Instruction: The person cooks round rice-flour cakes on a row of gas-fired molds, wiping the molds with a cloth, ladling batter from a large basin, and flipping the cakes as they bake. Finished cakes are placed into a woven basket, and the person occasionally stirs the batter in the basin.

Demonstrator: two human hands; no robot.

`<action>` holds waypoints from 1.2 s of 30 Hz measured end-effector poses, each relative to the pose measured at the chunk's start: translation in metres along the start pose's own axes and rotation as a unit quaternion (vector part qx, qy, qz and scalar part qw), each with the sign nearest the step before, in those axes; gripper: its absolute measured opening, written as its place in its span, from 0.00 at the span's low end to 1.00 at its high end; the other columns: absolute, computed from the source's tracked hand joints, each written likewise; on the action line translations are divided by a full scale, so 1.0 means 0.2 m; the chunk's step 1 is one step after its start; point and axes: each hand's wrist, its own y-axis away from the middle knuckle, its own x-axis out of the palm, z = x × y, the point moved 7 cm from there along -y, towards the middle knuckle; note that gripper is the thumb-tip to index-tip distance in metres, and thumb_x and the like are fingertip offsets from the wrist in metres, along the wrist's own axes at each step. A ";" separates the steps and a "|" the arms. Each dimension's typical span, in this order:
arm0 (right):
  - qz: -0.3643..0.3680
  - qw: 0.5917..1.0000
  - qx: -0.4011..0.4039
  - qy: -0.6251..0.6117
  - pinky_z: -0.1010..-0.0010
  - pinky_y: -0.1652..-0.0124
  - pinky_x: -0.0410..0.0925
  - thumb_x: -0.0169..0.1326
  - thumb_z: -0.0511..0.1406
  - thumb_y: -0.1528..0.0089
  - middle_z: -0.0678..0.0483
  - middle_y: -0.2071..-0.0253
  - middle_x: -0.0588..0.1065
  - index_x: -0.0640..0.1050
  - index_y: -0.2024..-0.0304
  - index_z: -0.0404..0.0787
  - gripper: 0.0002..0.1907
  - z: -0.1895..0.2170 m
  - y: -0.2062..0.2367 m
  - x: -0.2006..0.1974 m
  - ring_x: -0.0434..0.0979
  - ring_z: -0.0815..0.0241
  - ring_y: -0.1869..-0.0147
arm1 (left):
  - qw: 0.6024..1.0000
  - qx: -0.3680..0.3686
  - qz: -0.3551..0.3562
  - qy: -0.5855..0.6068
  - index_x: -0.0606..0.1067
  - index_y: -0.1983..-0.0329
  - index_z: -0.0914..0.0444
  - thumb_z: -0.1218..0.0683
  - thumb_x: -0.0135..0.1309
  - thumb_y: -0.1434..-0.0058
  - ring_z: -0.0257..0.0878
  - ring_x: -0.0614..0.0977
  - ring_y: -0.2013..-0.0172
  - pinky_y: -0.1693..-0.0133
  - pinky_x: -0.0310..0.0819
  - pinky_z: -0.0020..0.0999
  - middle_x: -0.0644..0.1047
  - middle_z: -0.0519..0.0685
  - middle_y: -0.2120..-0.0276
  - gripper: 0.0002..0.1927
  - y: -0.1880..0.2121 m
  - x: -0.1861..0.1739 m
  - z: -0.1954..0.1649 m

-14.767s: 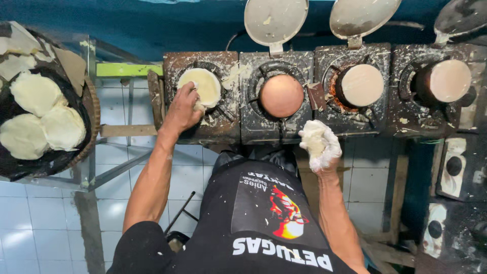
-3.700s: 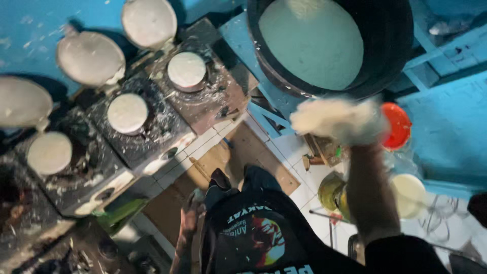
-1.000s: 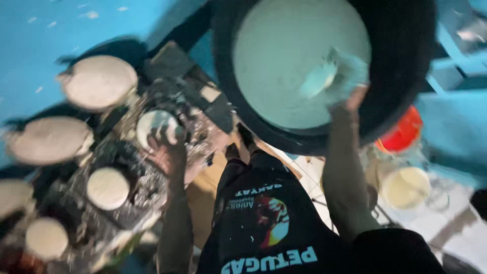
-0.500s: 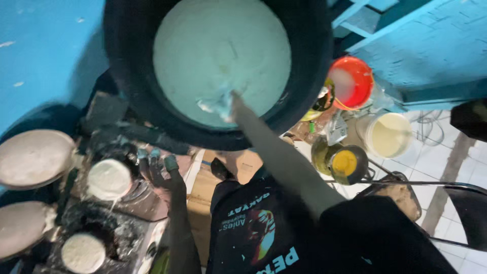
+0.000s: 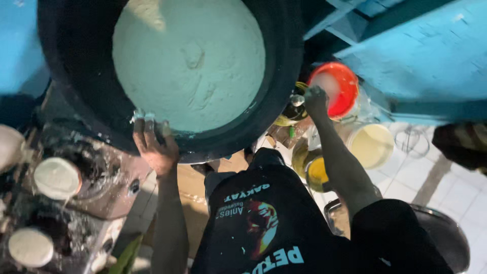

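I see my left hand (image 5: 154, 147) gripping the rim of the big round black tub of white batter (image 5: 188, 61), mouth upward; my right hand (image 5: 316, 99) closes on a dark bottle top (image 5: 296, 101).

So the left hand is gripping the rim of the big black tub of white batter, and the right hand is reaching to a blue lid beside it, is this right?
Not quite. The head view shows the lid is red-orange, not blue. The rest holds: the left hand grips the rim of the big black tub of white batter, and the right hand reaches to that lid beside it.
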 end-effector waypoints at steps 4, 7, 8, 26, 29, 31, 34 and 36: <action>0.075 0.986 0.078 -0.124 0.43 0.63 0.70 0.56 0.36 0.42 0.37 0.67 0.77 0.77 0.61 0.37 0.10 -0.04 0.00 0.15 0.77 0.30 0.63 | 1.000 -0.012 0.017 -0.009 0.71 0.37 0.68 0.61 0.60 0.31 0.65 0.74 0.38 0.37 0.71 0.55 0.71 0.67 0.37 0.20 0.02 0.02 0.05; 0.127 0.982 0.090 -0.109 0.42 0.60 0.71 0.62 0.39 0.43 0.34 0.65 0.78 0.76 0.59 0.36 0.16 0.01 0.01 0.21 0.78 0.29 0.60 | 0.999 -0.012 0.005 -0.032 0.72 0.38 0.68 0.59 0.61 0.33 0.65 0.73 0.38 0.38 0.71 0.55 0.72 0.66 0.38 0.22 0.04 0.03 0.10; 0.128 0.979 0.095 -0.124 0.43 0.60 0.71 0.65 0.39 0.49 0.34 0.65 0.78 0.76 0.59 0.35 0.21 0.03 0.01 0.22 0.78 0.30 0.59 | 0.999 -0.019 0.012 -0.049 0.72 0.38 0.68 0.58 0.61 0.34 0.64 0.73 0.38 0.38 0.71 0.54 0.72 0.65 0.38 0.22 0.04 0.03 0.13; 0.104 0.974 -0.203 0.010 0.55 0.64 0.73 0.60 0.43 0.49 0.52 0.71 0.79 0.81 0.73 0.46 0.09 0.32 -0.02 0.38 0.79 0.48 0.67 | 0.995 -0.067 0.011 -0.074 0.75 0.45 0.63 0.52 0.59 0.37 0.57 0.77 0.43 0.46 0.73 0.51 0.73 0.59 0.42 0.18 -0.03 -0.07 0.21; 0.170 0.961 -0.207 0.064 0.56 0.60 0.74 0.59 0.43 0.47 0.51 0.72 0.79 0.80 0.78 0.46 0.10 0.32 -0.05 0.39 0.81 0.48 0.64 | 0.996 -0.042 0.008 -0.084 0.75 0.45 0.66 0.53 0.59 0.39 0.58 0.77 0.45 0.48 0.73 0.52 0.73 0.61 0.43 0.20 -0.04 -0.06 0.18; 0.200 0.952 -0.213 0.089 0.56 0.58 0.74 0.58 0.42 0.45 0.52 0.72 0.79 0.80 0.78 0.45 0.11 0.33 -0.05 0.39 0.81 0.48 0.63 | 0.996 -0.042 0.006 -0.080 0.75 0.45 0.67 0.54 0.59 0.39 0.57 0.77 0.47 0.48 0.73 0.51 0.74 0.61 0.44 0.20 -0.05 -0.05 0.16; 0.193 0.966 -0.165 0.042 0.53 0.60 0.73 0.58 0.39 0.45 0.50 0.73 0.79 0.79 0.75 0.43 0.08 0.31 -0.08 0.36 0.80 0.45 0.65 | 0.996 -0.056 0.002 -0.070 0.76 0.46 0.66 0.56 0.59 0.37 0.56 0.79 0.47 0.47 0.75 0.49 0.75 0.59 0.44 0.17 -0.06 -0.05 0.15; 0.143 0.985 -0.030 -0.088 0.51 0.63 0.73 0.59 0.37 0.49 0.46 0.74 0.77 0.77 0.69 0.39 0.09 0.24 -0.10 0.31 0.79 0.41 0.67 | 0.996 -0.044 -0.006 -0.076 0.75 0.46 0.66 0.56 0.59 0.36 0.56 0.79 0.47 0.47 0.75 0.48 0.75 0.58 0.44 0.16 -0.08 -0.06 0.14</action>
